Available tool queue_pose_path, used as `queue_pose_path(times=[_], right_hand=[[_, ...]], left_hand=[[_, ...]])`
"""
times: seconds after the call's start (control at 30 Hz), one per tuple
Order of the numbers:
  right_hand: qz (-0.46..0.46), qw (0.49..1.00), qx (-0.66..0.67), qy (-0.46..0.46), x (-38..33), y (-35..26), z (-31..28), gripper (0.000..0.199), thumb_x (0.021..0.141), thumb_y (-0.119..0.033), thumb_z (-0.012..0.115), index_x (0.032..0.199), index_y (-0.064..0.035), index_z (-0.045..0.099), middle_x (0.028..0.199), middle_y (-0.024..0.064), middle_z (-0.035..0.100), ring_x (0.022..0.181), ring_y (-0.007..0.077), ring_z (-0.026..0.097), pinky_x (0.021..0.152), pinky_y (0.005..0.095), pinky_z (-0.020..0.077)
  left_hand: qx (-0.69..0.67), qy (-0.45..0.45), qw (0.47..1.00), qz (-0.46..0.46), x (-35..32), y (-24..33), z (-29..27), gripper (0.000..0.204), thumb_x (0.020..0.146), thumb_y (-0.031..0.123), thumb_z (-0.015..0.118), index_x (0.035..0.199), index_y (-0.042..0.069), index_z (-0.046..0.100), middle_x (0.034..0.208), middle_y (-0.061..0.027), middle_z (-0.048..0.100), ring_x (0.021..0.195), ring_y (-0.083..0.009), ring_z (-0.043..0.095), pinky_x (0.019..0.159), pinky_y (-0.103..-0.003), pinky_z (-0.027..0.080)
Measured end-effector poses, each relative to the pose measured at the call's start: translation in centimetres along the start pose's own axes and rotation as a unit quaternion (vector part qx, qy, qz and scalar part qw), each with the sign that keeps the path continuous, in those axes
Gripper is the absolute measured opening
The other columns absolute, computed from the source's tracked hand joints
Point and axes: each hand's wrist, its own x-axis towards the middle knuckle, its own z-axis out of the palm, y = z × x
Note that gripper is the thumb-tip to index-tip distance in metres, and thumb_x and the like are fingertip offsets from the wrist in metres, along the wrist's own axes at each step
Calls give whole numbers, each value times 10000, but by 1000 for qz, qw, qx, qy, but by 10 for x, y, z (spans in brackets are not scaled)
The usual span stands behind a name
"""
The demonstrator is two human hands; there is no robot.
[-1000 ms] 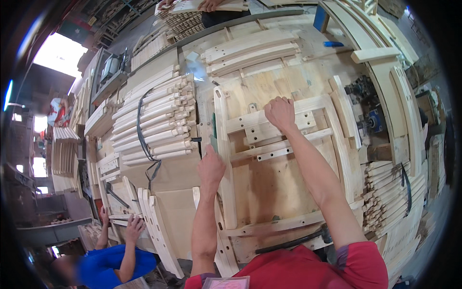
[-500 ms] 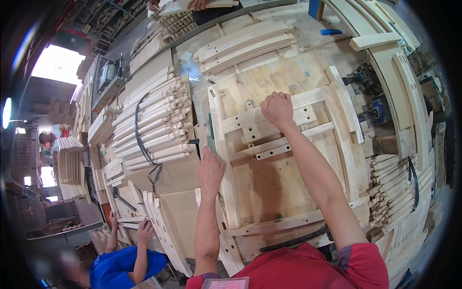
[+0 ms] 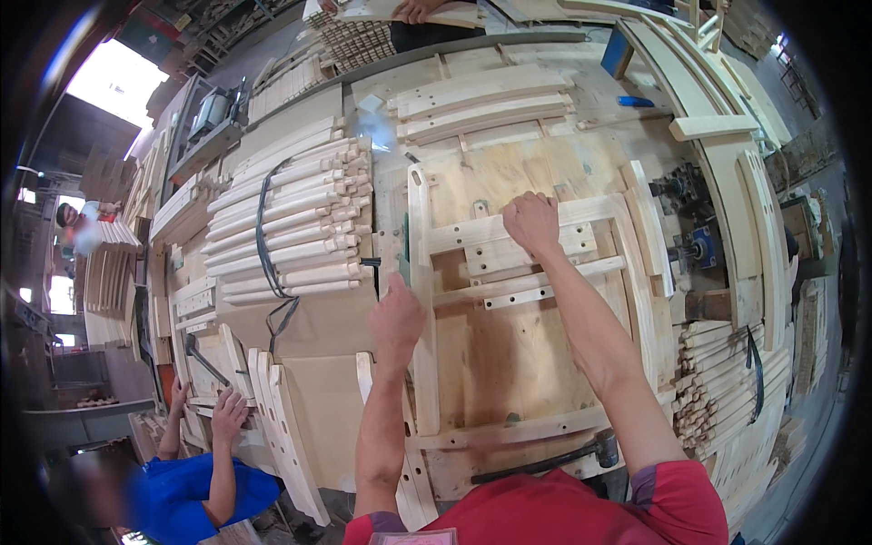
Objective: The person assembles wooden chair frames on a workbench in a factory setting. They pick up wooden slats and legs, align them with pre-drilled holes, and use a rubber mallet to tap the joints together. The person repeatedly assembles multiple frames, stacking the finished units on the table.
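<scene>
Wooden frame [image 3: 527,363] lies flat mid-desk [image 3: 509,173], long axis running near-to-far. Left hand [image 3: 397,320] closed on its left rail [image 3: 421,300]; right hand [image 3: 531,221] fisted on top crosspiece [image 3: 590,211]. Bundled slats [image 3: 291,227] left, hammer [image 3: 545,463] near edge.

Bare plywood shows inside the wooden frame [image 3: 527,291] on the workbench [image 3: 509,173], below its cross rails, giving open room there. A strapped bundle of wooden legs [image 3: 291,227] blocks the bench's left edge; stacked slats [image 3: 481,100] crowd the far edge, clamps [image 3: 695,218] the right.
</scene>
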Motion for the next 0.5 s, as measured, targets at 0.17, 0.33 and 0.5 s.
queue_pose_path(times=[0.17,0.33,0.5], right_hand=[[-12,1000,6,10,1,-6,1,388,898,-282,477,816,-25,756,913,163,707,935,321,642,906,463,426],[-21,999,-2,27,2,-8,5,368,885,-275,498,793,-25,752,891,162,702,917,315,642,900,454,426],[-14,999,31,40,-1,-1,5,338,873,-250,516,772,-21,743,874,156,695,905,312,634,901,448,427]], left_hand=[[-4,35,999,11,29,7,-3,220,920,122,508,1100,17,440,845,-271,706,795,-495,684,693,-616,514],[46,32,998,-3,65,17,-6,212,913,111,507,1092,14,448,864,-271,713,816,-476,702,719,-592,534],[72,20,997,2,69,22,-3,264,909,162,534,1118,24,448,846,-272,705,800,-469,701,721,-587,537]])
